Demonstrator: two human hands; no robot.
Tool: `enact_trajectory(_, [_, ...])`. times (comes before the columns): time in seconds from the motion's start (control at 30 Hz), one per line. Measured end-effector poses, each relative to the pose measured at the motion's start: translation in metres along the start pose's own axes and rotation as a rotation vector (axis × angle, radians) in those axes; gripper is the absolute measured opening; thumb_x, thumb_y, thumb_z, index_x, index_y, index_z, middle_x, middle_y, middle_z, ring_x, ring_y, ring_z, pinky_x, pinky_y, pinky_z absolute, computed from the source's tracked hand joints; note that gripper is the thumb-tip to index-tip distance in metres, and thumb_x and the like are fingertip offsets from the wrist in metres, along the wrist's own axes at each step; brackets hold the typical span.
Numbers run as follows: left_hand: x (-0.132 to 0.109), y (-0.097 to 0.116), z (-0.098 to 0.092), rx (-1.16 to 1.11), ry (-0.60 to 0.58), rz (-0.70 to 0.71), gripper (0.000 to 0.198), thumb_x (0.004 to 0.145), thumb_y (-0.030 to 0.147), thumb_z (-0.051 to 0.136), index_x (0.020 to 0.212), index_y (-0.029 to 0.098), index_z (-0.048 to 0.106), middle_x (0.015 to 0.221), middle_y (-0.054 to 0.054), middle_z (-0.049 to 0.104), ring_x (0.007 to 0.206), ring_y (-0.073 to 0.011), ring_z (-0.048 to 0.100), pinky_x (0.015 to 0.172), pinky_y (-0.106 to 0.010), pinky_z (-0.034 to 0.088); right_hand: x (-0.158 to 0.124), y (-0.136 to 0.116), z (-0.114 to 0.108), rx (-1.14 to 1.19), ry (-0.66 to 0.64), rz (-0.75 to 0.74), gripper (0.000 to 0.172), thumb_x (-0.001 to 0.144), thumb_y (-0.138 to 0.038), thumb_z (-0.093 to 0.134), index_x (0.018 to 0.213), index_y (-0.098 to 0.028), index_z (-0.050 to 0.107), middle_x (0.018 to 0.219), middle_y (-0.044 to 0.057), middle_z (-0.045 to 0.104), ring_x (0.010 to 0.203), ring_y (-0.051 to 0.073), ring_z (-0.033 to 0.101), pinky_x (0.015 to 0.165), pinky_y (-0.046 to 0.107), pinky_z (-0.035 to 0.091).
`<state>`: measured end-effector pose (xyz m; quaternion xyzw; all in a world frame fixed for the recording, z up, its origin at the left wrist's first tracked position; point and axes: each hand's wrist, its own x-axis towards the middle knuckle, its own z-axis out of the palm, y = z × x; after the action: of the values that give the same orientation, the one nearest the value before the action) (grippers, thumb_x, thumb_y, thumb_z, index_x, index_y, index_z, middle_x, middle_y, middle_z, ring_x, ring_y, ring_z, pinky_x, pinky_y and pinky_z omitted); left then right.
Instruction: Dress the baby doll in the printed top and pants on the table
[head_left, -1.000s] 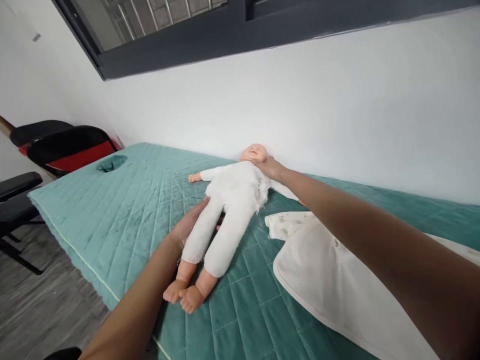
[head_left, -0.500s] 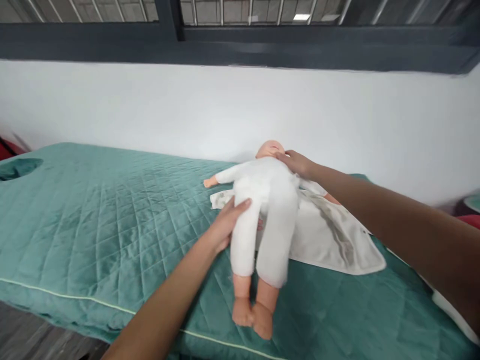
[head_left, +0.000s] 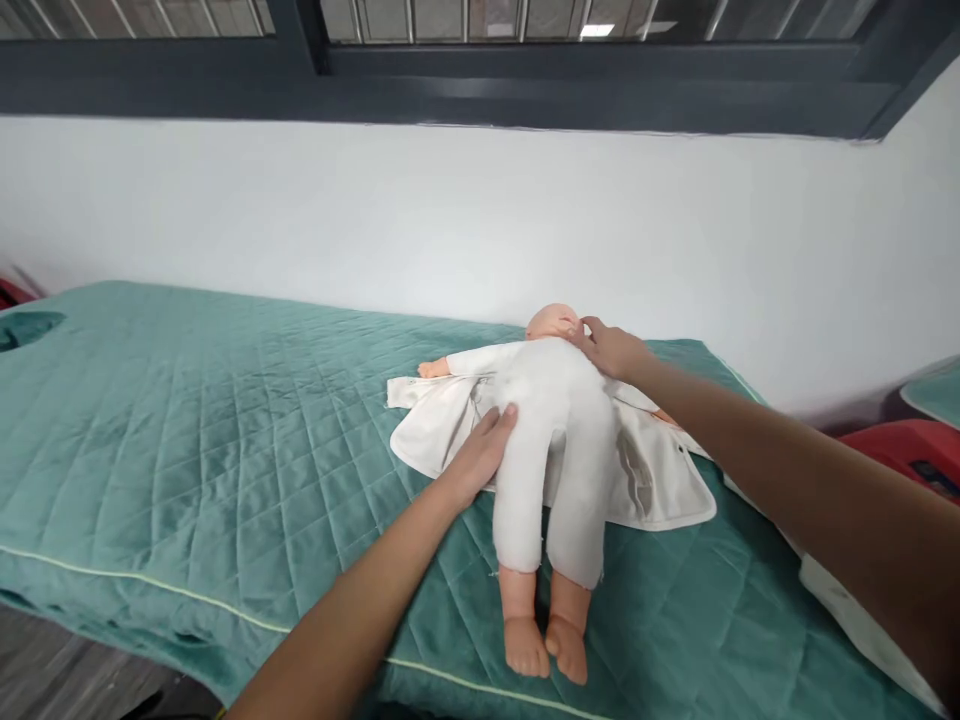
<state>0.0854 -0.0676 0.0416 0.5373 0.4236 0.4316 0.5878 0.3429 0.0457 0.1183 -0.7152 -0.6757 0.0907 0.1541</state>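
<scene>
A baby doll (head_left: 551, 400) with a white cloth body and bare plastic hands and feet lies face up, its feet toward me. Beneath it a white baby jacket (head_left: 664, 480) is spread open, its flaps showing on both sides of the doll. My left hand (head_left: 481, 455) grips the doll's hip and upper thigh on the left, thumb on top, the other fingers partly hidden. My right hand (head_left: 609, 348) is closed around the doll's neck and the side of its head, with some fingertips hidden behind it.
The green quilted mattress (head_left: 210, 450) carries everything, its piped front edge near me. A white wall (head_left: 337, 220) with a dark window frame (head_left: 525, 90) stands behind. White cloth (head_left: 855, 610) lies at the right edge, near a red object (head_left: 907, 455).
Both hands have shifted the doll to the right and laid it more centrally over the jacket. More of the jacket's left flap shows now. The view has turned slightly right.
</scene>
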Motion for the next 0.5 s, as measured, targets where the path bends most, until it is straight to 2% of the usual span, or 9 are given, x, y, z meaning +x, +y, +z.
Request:
enact_trajectory(0.07, [0.017,0.001,-0.007,0.387,0.161,0.101,0.051,0.101,0.058,0.04,0.09,0.019,0.07,0.099,-0.014,0.076,0.101,-0.0301,0.07,0.096,-0.044,0.052,-0.005,-0.011,-0.007,-0.158,0.136,-0.112,0.065,0.101,-0.066,0.03,0.13,-0.017,0.062,0.123,0.019,0.07,0.108,0.036,0.066,0.096,0.048,0.046])
enact_trajectory(0.1, [0.027,0.002,-0.01,0.582,0.238,0.146,0.049,0.103,0.052,0.037,0.085,0.019,0.069,0.094,-0.014,0.075,0.099,-0.0304,0.069,0.094,-0.044,0.052,-0.008,-0.021,-0.008,-0.185,0.188,-0.168,0.058,0.103,-0.059,0.03,0.124,-0.017,0.065,0.124,0.018,0.07,0.107,0.034,0.066,0.096,0.046,0.045])
enact_trajectory(0.17, [0.047,0.001,-0.016,0.903,0.349,0.233,0.039,0.104,0.037,0.038,0.089,0.019,0.069,0.095,-0.014,0.073,0.099,-0.0304,0.067,0.09,-0.043,0.051,-0.013,-0.046,-0.003,-0.179,0.204,-0.287,0.046,0.104,-0.046,0.034,0.118,-0.018,0.067,0.129,0.016,0.067,0.11,0.032,0.065,0.097,0.043,0.045])
enact_trajectory(0.23, [0.063,-0.002,-0.021,1.126,0.379,0.296,0.028,0.102,0.025,0.042,0.1,0.02,0.07,0.104,-0.015,0.07,0.106,-0.0304,0.063,0.089,-0.042,0.049,-0.017,-0.077,0.011,-0.178,0.115,-0.442,0.038,0.101,-0.039,0.044,0.124,-0.016,0.064,0.135,0.016,0.064,0.12,0.032,0.061,0.102,0.042,0.043])
enact_trajectory(0.3, [0.074,-0.006,-0.027,1.254,0.384,0.313,0.025,0.099,0.02,0.046,0.106,0.019,0.07,0.111,-0.016,0.068,0.112,-0.0317,0.059,0.091,-0.044,0.048,-0.015,-0.106,0.031,-0.264,-0.023,-0.539,0.042,0.096,-0.033,0.053,0.134,-0.015,0.057,0.143,0.017,0.059,0.126,0.033,0.057,0.106,0.045,0.041])
enact_trajectory(0.4, [0.08,-0.012,-0.035,1.324,0.419,0.28,0.024,0.097,0.02,0.049,0.107,0.018,0.071,0.115,-0.017,0.065,0.115,-0.0338,0.057,0.093,-0.047,0.046,0.0,-0.134,0.061,-0.347,-0.18,-0.488,0.042,0.09,-0.031,0.06,0.128,-0.014,0.06,0.136,0.02,0.064,0.124,0.037,0.059,0.103,0.05,0.043])
enact_trajectory(0.5, [0.08,-0.015,-0.038,1.332,0.425,0.258,0.023,0.097,0.021,0.05,0.109,0.018,0.069,0.116,-0.017,0.065,0.113,-0.0342,0.057,0.093,-0.049,0.045,0.018,-0.145,0.08,-0.353,-0.261,-0.446,0.037,0.085,-0.028,0.065,0.12,-0.016,0.065,0.124,0.019,0.071,0.111,0.037,0.066,0.094,0.048,0.048])
